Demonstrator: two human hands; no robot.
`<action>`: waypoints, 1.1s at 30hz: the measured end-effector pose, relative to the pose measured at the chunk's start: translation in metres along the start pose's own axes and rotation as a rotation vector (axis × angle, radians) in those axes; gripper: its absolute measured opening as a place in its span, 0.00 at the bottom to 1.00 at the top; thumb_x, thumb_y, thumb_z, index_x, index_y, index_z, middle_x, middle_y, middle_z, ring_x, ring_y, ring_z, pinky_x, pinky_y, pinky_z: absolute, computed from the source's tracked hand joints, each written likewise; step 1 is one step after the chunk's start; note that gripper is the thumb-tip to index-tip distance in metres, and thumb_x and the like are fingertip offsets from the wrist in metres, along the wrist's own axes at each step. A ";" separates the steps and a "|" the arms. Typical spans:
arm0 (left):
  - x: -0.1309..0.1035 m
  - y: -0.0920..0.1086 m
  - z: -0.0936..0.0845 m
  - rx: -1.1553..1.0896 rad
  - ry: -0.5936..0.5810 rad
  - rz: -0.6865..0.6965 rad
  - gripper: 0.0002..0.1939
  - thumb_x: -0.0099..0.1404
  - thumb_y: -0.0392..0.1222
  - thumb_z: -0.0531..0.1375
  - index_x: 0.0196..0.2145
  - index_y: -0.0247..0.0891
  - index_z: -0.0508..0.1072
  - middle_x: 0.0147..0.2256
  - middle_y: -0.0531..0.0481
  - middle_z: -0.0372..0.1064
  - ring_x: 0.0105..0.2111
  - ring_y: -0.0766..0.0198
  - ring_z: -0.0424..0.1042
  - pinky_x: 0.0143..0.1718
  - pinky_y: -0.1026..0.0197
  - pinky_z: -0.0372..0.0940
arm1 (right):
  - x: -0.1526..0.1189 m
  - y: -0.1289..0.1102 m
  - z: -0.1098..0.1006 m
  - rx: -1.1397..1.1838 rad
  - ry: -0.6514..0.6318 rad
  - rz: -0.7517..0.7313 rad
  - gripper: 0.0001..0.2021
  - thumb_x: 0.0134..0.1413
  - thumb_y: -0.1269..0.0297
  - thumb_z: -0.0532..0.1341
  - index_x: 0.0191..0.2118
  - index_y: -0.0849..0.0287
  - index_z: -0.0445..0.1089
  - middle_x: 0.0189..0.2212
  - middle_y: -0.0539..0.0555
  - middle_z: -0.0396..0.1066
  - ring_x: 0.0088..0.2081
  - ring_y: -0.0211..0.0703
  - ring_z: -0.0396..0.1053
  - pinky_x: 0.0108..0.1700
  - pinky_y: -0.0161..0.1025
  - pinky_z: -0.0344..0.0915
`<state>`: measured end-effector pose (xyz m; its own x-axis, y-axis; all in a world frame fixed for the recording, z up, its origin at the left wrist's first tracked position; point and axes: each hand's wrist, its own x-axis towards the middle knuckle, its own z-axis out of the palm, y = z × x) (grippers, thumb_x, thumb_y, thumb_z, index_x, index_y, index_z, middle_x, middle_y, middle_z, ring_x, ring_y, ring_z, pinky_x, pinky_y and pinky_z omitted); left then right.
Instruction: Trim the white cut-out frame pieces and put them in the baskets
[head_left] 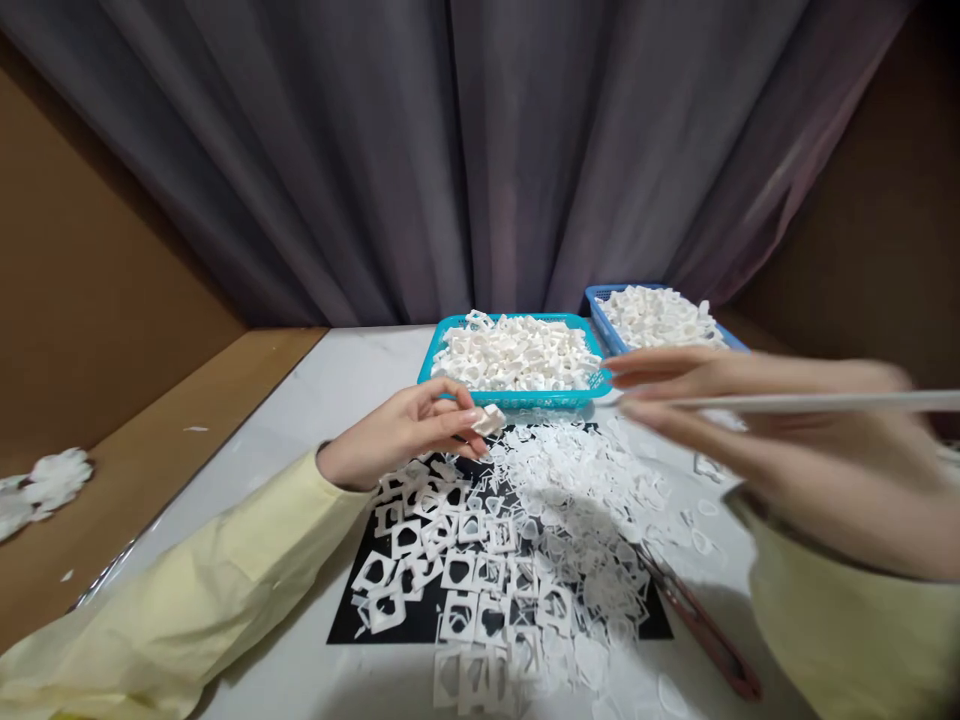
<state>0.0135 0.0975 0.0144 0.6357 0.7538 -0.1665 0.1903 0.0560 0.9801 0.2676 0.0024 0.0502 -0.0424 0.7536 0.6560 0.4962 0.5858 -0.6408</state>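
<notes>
My left hand [431,420] pinches a small white plastic piece [489,420] between thumb and fingers, just in front of the turquoise basket [517,398]. To the right, my right hand [780,400] is smeared by motion; its fingers are closed on a long thin white rod [817,402] that runs out past the right edge. Below both hands, white square frames [459,570] with cut-out openings lie in rough rows on a black mat [356,618]. Beside them spreads a heap of thin white scraps [585,500].
White pieces fill the turquoise basket and a blue basket [615,340] behind it. Tweezers [705,630] with reddish handles lie at the right of the mat on the white table [300,400]. Scraps [56,485] lie on the left cardboard ledge. A grey curtain [465,150] hangs behind.
</notes>
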 end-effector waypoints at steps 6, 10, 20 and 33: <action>-0.003 0.013 0.030 -0.304 -0.144 -0.056 0.04 0.63 0.38 0.57 0.34 0.36 0.65 0.32 0.48 0.72 0.35 0.63 0.73 0.41 0.58 0.67 | -0.002 0.009 0.038 0.042 -0.243 0.042 0.03 0.52 0.67 0.62 0.29 0.58 0.73 0.36 0.53 0.77 0.38 0.42 0.75 0.40 0.37 0.74; 0.002 0.010 0.036 -0.275 -0.156 -0.060 0.08 0.62 0.43 0.58 0.32 0.35 0.67 0.31 0.47 0.72 0.32 0.61 0.74 0.39 0.55 0.68 | -0.007 0.009 0.043 0.033 -0.247 -0.066 0.04 0.52 0.73 0.61 0.29 0.57 0.70 0.34 0.52 0.77 0.35 0.39 0.75 0.37 0.34 0.74; 0.007 -0.002 0.034 -0.430 -0.089 -0.007 0.11 0.56 0.37 0.64 0.21 0.33 0.65 0.22 0.53 0.69 0.23 0.73 0.65 0.25 0.69 0.56 | -0.004 0.010 0.045 0.038 -0.256 -0.094 0.04 0.50 0.72 0.63 0.32 0.57 0.73 0.34 0.52 0.77 0.37 0.41 0.74 0.37 0.37 0.74; 0.004 -0.004 0.036 -0.559 0.014 -0.180 0.11 0.52 0.36 0.67 0.20 0.29 0.69 0.26 0.48 0.71 0.28 0.68 0.72 0.35 0.66 0.65 | -0.010 0.007 0.044 0.020 -0.241 0.005 0.03 0.49 0.72 0.63 0.30 0.57 0.73 0.35 0.51 0.77 0.33 0.39 0.76 0.32 0.30 0.74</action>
<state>0.0423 0.0771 0.0058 0.6196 0.7083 -0.3382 -0.1315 0.5184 0.8450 0.2330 0.0126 0.0217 -0.2470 0.8046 0.5401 0.4797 0.5858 -0.6533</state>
